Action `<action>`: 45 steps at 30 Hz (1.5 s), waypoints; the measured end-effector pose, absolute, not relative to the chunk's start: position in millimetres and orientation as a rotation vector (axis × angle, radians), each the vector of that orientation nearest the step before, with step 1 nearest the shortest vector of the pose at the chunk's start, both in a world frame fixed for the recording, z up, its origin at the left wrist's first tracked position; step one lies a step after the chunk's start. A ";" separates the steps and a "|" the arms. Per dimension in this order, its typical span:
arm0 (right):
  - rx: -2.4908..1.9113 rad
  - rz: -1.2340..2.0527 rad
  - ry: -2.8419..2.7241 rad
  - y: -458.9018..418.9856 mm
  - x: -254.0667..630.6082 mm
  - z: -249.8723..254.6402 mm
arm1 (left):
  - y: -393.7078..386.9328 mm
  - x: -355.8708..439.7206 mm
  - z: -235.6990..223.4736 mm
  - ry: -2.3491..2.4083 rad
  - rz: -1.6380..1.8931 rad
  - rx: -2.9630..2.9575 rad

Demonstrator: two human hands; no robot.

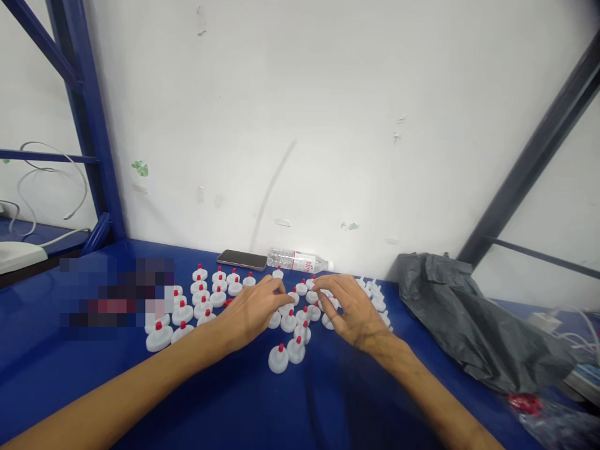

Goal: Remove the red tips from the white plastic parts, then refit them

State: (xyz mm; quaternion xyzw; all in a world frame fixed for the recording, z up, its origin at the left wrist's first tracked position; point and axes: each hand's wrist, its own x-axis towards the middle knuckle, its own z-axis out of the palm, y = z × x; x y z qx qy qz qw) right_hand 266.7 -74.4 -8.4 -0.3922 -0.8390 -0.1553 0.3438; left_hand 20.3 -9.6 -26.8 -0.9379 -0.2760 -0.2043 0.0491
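Observation:
Several white, funnel-shaped bottle caps with red tips (278,361) stand in the middle of the blue table, between and below my hands. My left hand (257,307) reaches over them, thumb and fingers bent close together at a white cap (285,309); whatever is in the fingertips is hidden. My right hand (349,307) is curled, with its thumb and index fingertips near each other beside a red-tipped cap (312,296). I cannot make out what they hold. Partly behind that hand are white caps (377,302) whose nozzles show no red.
More red-tipped caps (159,337) stand in rows at the left. A phone (242,259) and a clear bottle (300,260) lie along the wall. A dark grey plastic bag (469,319) covers the right side. Blue metal posts (89,112) flank the table.

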 end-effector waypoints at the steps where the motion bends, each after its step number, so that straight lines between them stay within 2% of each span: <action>1: -1.016 -0.401 -2.186 -74.0 266.9 -8.7 | -10.0 20.9 -26.7 -0.863 -0.610 -2.855; 19: -1.004 -0.373 -2.214 -73.4 265.3 -9.6 | -16.3 23.8 -20.5 -0.915 -0.496 -2.832; 30: -1.097 -0.415 -2.130 -68.9 278.4 -3.4 | -2.0 1.2 8.0 -1.168 -0.851 -2.630; 38: -1.535 -0.490 -1.945 -60.4 307.5 7.7 | 4.9 -8.0 8.6 -1.302 -0.342 -2.661; 45: -1.892 -0.484 -1.905 -48.7 348.6 9.0 | 16.4 -14.6 -15.8 -1.258 -0.229 -2.717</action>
